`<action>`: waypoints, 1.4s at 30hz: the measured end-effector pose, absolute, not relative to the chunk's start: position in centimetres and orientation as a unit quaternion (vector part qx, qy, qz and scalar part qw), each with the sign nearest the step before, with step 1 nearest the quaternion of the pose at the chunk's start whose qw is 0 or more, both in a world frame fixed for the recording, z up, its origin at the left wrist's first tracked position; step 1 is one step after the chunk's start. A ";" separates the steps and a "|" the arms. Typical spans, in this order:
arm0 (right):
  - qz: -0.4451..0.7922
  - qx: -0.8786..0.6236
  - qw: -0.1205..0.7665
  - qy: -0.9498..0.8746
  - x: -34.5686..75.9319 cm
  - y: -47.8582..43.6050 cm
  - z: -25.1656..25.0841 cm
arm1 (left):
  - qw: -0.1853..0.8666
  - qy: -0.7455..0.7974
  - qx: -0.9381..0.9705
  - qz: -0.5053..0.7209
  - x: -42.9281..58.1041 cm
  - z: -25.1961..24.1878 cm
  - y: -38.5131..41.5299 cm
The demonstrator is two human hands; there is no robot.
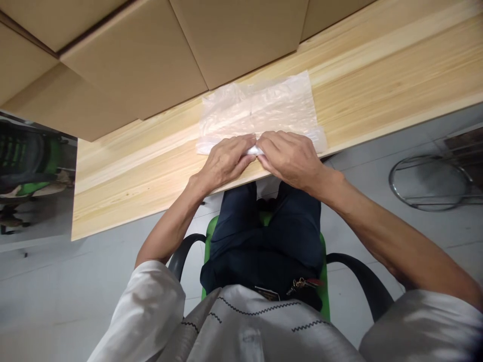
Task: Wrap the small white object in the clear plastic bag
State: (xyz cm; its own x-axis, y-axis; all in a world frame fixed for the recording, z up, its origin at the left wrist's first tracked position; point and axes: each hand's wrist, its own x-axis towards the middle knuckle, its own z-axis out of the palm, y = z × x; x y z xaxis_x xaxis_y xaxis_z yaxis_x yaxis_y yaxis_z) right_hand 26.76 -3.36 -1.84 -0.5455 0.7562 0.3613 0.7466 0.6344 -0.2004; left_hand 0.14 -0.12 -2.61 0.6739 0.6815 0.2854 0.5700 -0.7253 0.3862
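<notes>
A thin, crinkled sheet of clear plastic film point(260, 108) lies spread on the wooden table, its near edge gathered into a narrow whitish roll. Whether it is a single sheet or a flat bag, I cannot tell. My left hand point(228, 157) is closed over the left part of that roll, thumb on the near side and fingers on top. Close beside it, my right hand point(289, 156) grips the roll in the same way. A short bit of the roll shows between the two hands. Anything wrapped inside it is hidden.
Large brown cardboard boxes point(241, 40) stand along the far side of the wooden table point(124, 181). I sit on a green chair with black armrests point(362, 281). On the floor at right is a round metal-framed stool point(430, 181); another green chair point(41, 161) is at far left.
</notes>
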 end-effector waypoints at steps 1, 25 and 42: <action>0.019 -0.430 0.210 -0.878 26.8 -3.3 -1.6 | 0.140 0.347 0.904 0.206 0.1 -2.3 -0.2; 0.151 -0.468 0.149 -0.858 28.7 4.3 -0.2 | 0.152 0.438 0.858 0.220 1.2 -2.8 3.5; 0.158 -0.503 0.159 -0.835 27.4 2.1 0.6 | 0.100 0.436 0.864 0.230 1.1 -3.1 2.6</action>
State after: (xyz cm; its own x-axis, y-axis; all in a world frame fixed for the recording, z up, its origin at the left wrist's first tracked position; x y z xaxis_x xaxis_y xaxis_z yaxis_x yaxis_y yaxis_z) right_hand 27.44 2.05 0.57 -0.4431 0.8901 0.1068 0.7896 0.4439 -0.4237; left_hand 1.13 2.57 -3.12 0.5136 0.8000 0.3100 0.7083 -0.5993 0.3730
